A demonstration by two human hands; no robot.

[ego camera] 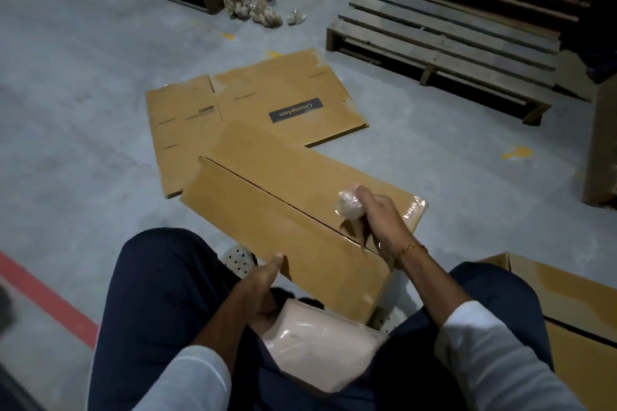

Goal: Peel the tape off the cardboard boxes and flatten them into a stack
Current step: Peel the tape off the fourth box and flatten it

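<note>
The grey concrete floor point(100, 110) carries a flattened brown cardboard box with a printed logo point(267, 100), lying well ahead of you. In front of your knees a long brown cardboard box point(267, 203) leans over its near edge. Your left hand point(263, 280) holds the box's near edge, fingers probably curled under it. Your right hand point(377, 210) grips a crumpled ball of clear tape point(349, 205) above the box's right end.
</note>
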